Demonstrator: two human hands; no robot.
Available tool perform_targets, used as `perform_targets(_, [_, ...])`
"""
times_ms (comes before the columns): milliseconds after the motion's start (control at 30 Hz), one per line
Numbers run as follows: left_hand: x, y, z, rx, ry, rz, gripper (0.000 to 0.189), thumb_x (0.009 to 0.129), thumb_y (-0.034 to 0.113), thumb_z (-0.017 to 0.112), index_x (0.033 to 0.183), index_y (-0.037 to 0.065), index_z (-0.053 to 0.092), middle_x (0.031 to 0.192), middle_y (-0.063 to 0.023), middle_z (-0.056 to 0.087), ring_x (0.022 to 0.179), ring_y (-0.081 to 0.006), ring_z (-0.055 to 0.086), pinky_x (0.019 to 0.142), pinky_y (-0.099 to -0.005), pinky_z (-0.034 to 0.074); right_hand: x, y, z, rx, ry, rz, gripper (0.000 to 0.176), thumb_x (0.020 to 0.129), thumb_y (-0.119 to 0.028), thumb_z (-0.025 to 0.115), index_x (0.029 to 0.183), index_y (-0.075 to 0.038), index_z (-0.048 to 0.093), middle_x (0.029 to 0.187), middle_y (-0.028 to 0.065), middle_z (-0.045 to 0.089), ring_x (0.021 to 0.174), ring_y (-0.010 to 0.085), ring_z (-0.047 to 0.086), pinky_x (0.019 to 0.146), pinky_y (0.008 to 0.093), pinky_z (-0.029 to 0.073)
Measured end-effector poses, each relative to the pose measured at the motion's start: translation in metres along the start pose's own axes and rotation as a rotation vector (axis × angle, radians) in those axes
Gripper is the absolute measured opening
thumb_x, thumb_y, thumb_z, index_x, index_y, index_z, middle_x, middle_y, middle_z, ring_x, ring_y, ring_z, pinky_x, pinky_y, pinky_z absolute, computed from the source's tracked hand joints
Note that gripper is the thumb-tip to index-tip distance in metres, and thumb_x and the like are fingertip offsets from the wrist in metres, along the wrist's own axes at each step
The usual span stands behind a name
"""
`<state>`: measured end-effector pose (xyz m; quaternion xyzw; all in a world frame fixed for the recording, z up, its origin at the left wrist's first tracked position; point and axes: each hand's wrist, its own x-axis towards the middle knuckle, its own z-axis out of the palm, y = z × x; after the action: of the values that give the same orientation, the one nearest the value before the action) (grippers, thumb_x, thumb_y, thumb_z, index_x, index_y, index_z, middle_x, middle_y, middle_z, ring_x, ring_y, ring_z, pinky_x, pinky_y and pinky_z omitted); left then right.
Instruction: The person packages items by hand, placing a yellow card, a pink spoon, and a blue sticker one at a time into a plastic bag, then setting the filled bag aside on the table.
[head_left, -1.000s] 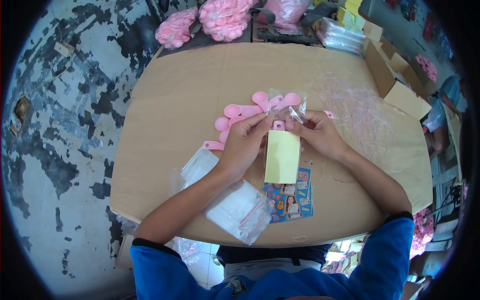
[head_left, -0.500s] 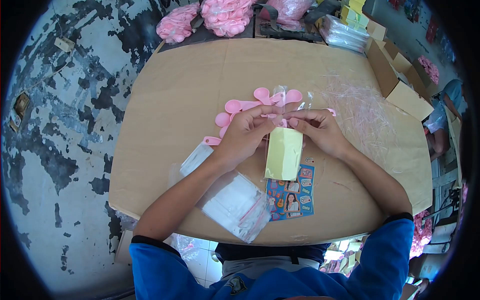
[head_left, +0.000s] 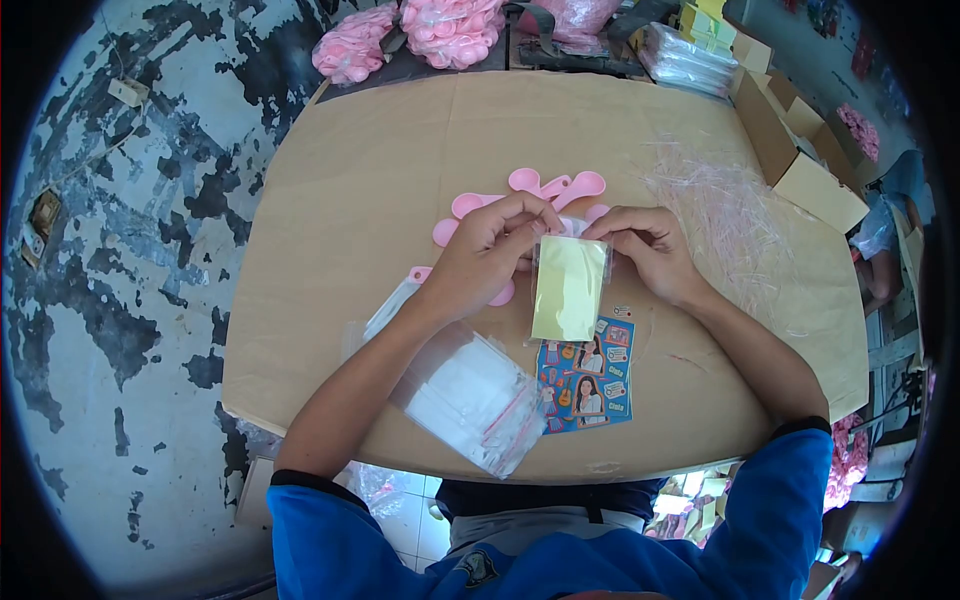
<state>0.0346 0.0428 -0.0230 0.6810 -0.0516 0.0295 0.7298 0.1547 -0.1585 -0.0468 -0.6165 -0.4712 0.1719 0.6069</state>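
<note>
In the head view, a clear plastic bag [head_left: 608,258] with a pale yellow card [head_left: 568,292] inside hangs between my hands over the table. My left hand [head_left: 492,248] pinches its upper left corner. At the upper right corner, the fingers of my right hand [head_left: 648,248] are closed on the bag's edge. Pink measuring spoons [head_left: 590,184] lie fanned out just beyond and under my hands, partly hidden. Below the card are blue printed sticker sheets [head_left: 588,385]. A stack of clear plastic bags [head_left: 470,395] lies beside my left forearm.
Clear plastic strips [head_left: 735,230] are heaped on the right of the paper-covered table [head_left: 350,190]. An open cardboard box [head_left: 800,150] stands at the right edge. Bundles of pink spoons [head_left: 455,30] and packed plastic bags [head_left: 685,60] sit at the back. Another person [head_left: 890,230] is at far right.
The bag's clear top, which stood up beyond my fingers, is now folded down near the card's upper edge. My hands have moved slightly apart, and the card sits a little higher.
</note>
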Motion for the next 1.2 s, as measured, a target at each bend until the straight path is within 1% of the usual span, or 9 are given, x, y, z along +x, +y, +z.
perform_targets(367, [0.002, 0.005, -0.005, 0.133, -0.009, 0.084, 0.021, 0.082, 0.002, 0.071, 0.093, 0.002, 0.053, 0.091, -0.0010, 0.059, 0.086, -0.0109, 0.064, 0.077, -0.0262, 0.054, 0.003, -0.007, -0.008, -0.179, 0.017, -0.084, 0.024, 0.084, 0.010, 0.041, 0.084, 0.001, 0.063, 0.094, 0.0076, 0.063, 0.080, 0.0123, 0.059, 0.068, 0.0263, 0.048])
perform_targets(467, [-0.001, 0.017, -0.011, 0.116, -0.018, 0.055, 0.023, 0.080, 0.001, 0.072, 0.093, 0.003, 0.053, 0.098, -0.0045, 0.062, 0.083, -0.0114, 0.065, 0.074, -0.0246, 0.054, 0.010, -0.016, -0.008, -0.670, 0.019, -0.315, 0.024, 0.082, 0.010, 0.043, 0.088, -0.001, 0.064, 0.090, 0.0091, 0.061, 0.081, 0.0148, 0.059, 0.068, 0.0277, 0.047])
perform_targets(567, [0.007, 0.022, -0.045, 0.147, 0.029, 0.220, 0.026, 0.078, 0.000, 0.074, 0.095, 0.004, 0.054, 0.105, -0.0068, 0.063, 0.089, -0.0131, 0.064, 0.077, -0.0255, 0.053, 0.013, -0.034, -0.003, -0.538, 0.064, -0.205, 0.025, 0.082, 0.010, 0.045, 0.092, -0.003, 0.064, 0.090, 0.0107, 0.060, 0.082, 0.0187, 0.061, 0.069, 0.0281, 0.048])
perform_targets(700, [0.006, 0.040, -0.101, 0.220, 0.359, 0.280, 0.035, 0.078, 0.004, 0.075, 0.107, 0.005, 0.055, 0.109, -0.0090, 0.063, 0.100, -0.0156, 0.062, 0.082, -0.0295, 0.053, 0.002, -0.079, 0.065, -0.648, -0.172, -0.105, 0.014, 0.085, -0.005, 0.056, 0.096, -0.001, 0.064, 0.094, 0.0124, 0.062, 0.088, 0.0274, 0.062, 0.076, 0.0359, 0.049])
perform_targets(767, [0.003, 0.043, -0.129, 0.191, 0.523, 0.231, 0.042, 0.077, 0.007, 0.076, 0.114, 0.005, 0.056, 0.111, -0.0098, 0.063, 0.103, -0.0167, 0.061, 0.084, -0.0310, 0.052, -0.004, -0.082, 0.095, -0.796, -0.308, -0.274, 0.020, 0.085, -0.015, 0.062, 0.099, 0.000, 0.064, 0.096, 0.0139, 0.063, 0.091, 0.0314, 0.061, 0.081, 0.0399, 0.048])
perform_targets(867, [0.001, 0.029, -0.164, 0.123, 0.588, 0.216, 0.052, 0.078, 0.014, 0.076, 0.124, 0.004, 0.053, 0.114, -0.0111, 0.062, 0.101, -0.0196, 0.062, 0.083, -0.0322, 0.052, -0.005, -0.078, 0.118, -0.937, -0.449, -0.104, 0.034, 0.083, -0.028, 0.067, 0.103, 0.001, 0.062, 0.099, 0.0155, 0.063, 0.095, 0.0333, 0.060, 0.085, 0.0433, 0.046])
perform_targets(967, [0.008, 0.002, -0.194, 0.589, 0.800, 0.192, 0.053, 0.078, 0.017, 0.076, 0.124, 0.003, 0.053, 0.116, -0.0160, 0.061, 0.091, -0.0230, 0.065, 0.072, -0.0350, 0.054, 0.006, -0.078, 0.120, -0.849, -0.494, 0.070, 0.036, 0.084, -0.030, 0.067, 0.105, 0.000, 0.062, 0.095, 0.0158, 0.064, 0.089, 0.0304, 0.062, 0.079, 0.0407, 0.048])
perform_targets(1067, [0.008, -0.007, -0.200, 1.500, 0.988, 0.606, 0.042, 0.082, 0.022, 0.072, 0.116, 0.002, 0.058, 0.106, -0.0142, 0.065, 0.085, -0.0220, 0.065, 0.070, -0.0375, 0.053, 0.009, -0.070, 0.113, -0.699, -0.515, 0.194, 0.033, 0.087, -0.029, 0.065, 0.102, 0.000, 0.062, 0.088, 0.0149, 0.065, 0.079, 0.0283, 0.063, 0.072, 0.0392, 0.049])
perform_targets(1200, [0.002, 0.031, -0.135, 0.751, 0.476, 0.348, 0.023, 0.086, 0.018, 0.066, 0.102, 0.002, 0.065, 0.085, -0.0083, 0.068, 0.068, -0.0171, 0.064, 0.063, -0.0317, 0.052, 0.007, -0.059, 0.105, -0.537, -0.437, 0.179, 0.027, 0.090, -0.024, 0.061, 0.095, 0.002, 0.063, 0.079, 0.0143, 0.065, 0.071, 0.0277, 0.063, 0.067, 0.0372, 0.049])
